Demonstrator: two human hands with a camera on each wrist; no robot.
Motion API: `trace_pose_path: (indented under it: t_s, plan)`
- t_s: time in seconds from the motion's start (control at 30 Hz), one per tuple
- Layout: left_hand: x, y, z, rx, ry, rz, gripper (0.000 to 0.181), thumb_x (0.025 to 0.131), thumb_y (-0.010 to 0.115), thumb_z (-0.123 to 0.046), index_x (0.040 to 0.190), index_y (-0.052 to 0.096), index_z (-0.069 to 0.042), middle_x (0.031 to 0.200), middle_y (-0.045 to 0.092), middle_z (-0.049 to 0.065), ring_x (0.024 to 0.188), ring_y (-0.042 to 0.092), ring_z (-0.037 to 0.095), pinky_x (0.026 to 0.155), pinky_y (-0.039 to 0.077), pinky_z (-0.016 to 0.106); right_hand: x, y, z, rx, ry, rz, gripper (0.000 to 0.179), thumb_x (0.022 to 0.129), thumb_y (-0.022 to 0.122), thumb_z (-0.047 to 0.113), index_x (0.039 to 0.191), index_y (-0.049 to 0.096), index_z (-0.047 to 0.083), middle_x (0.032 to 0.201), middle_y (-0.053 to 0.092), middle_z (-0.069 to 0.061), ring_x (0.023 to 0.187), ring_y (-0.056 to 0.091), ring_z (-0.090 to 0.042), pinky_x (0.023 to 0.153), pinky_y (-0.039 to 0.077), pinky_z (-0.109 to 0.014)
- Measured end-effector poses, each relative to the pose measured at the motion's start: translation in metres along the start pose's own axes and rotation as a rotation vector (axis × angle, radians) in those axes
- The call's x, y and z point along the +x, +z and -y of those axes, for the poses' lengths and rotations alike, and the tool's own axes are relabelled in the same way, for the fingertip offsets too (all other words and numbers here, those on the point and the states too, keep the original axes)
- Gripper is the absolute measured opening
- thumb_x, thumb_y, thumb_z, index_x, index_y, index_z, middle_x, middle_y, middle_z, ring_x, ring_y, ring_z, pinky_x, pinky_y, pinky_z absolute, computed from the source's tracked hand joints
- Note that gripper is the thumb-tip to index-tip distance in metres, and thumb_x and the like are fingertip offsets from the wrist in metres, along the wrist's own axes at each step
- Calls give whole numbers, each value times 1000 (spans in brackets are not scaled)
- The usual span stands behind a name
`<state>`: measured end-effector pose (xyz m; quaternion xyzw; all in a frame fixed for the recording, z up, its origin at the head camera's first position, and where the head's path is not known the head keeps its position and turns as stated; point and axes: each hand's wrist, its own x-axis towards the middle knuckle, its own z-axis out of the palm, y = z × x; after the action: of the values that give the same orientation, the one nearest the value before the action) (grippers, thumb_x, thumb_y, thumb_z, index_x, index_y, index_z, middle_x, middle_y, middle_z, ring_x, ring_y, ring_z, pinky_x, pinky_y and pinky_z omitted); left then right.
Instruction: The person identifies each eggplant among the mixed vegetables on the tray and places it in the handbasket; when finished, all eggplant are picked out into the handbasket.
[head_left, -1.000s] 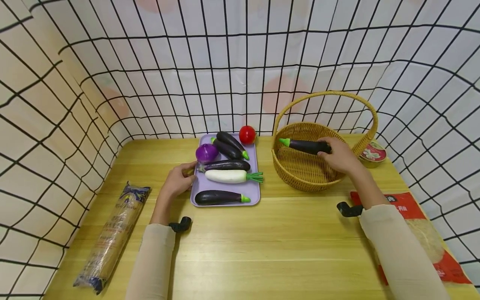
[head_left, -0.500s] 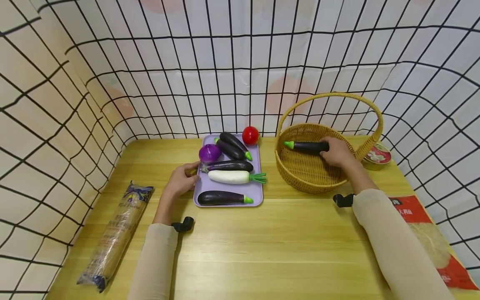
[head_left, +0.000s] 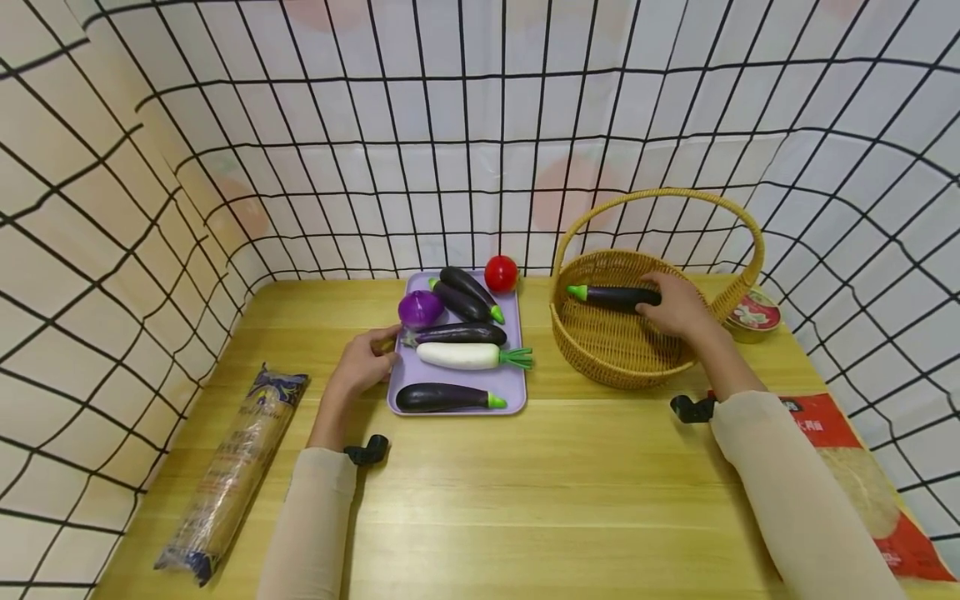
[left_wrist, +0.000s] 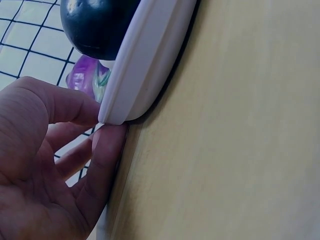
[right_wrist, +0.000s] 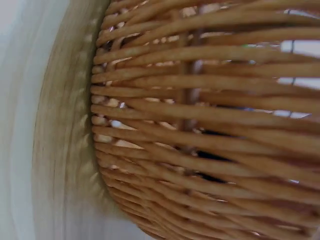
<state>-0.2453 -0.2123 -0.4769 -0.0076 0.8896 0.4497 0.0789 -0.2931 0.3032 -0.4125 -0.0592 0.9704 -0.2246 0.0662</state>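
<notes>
My right hand [head_left: 675, 307] grips the dark end of an eggplant [head_left: 613, 297] inside the wicker basket [head_left: 600, 371], its green stem pointing left. In the right wrist view the basket's woven wall [right_wrist: 200, 105] fills most of the picture and hides the hand. With thumb and finger, my left hand [head_left: 364, 361] pinches the left edge of a lilac tray [head_left: 457, 380]; the left wrist view shows the thumb on the tray's rim [left_wrist: 135, 85] and a finger under it. On the tray lie several eggplants [head_left: 446, 397], a white radish [head_left: 457, 356] and a purple onion [head_left: 421, 308].
A red tomato [head_left: 501, 273] sits at the tray's back right corner. The basket's tall handle [head_left: 660, 193] arches over the right hand. Behind it stands a round tin [head_left: 753, 315]. A red noodle packet [head_left: 855, 475] lies right, a long pasta packet [head_left: 236, 475] left. Black wire grid [head_left: 465, 142] encloses the table.
The right hand has lowered the eggplant slightly deeper into the basket. The left hand keeps its hold on the tray. The head view has shifted a little.
</notes>
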Motion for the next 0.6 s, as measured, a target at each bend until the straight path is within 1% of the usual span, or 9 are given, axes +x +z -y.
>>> trace_pose_path:
  t_s: [0.1,0.17,0.33,0.47,0.6]
  plan:
    - [0,0,0,-6,-2,2,62,94,62,-12,154,51,-23,154,53,12,102,60,30,71,60,28,-10,-2,6,20,-28,-42,63,102,62,24,154,39,-2,157,36,-34,143,32,-56,114,30,-71]
    - [-1,0,0,-6,0,8,62,94,62,-12,154,50,-23,155,51,13,105,60,31,71,60,28,-19,-3,11,42,-49,-67,63,102,63,28,153,42,-1,156,39,-32,142,35,-54,114,31,-71]
    - [-2,-2,-1,-1,10,33,63,95,60,-11,156,47,-20,161,44,15,115,60,34,74,61,30,-42,-4,28,105,-86,-125,61,100,65,35,149,48,1,146,52,-29,132,49,-49,105,41,-66]
    - [-4,-3,-2,15,23,47,63,96,59,-10,157,45,-19,162,42,16,118,60,36,76,62,31,-59,-1,45,147,-132,-151,57,101,65,34,147,51,3,143,55,-28,130,52,-47,104,44,-64]
    - [-4,-3,-4,23,31,54,64,96,58,-10,158,44,-17,162,41,17,121,60,37,77,63,33,-72,8,63,234,-169,-136,54,101,66,34,145,53,6,143,57,-23,133,52,-44,110,43,-61]
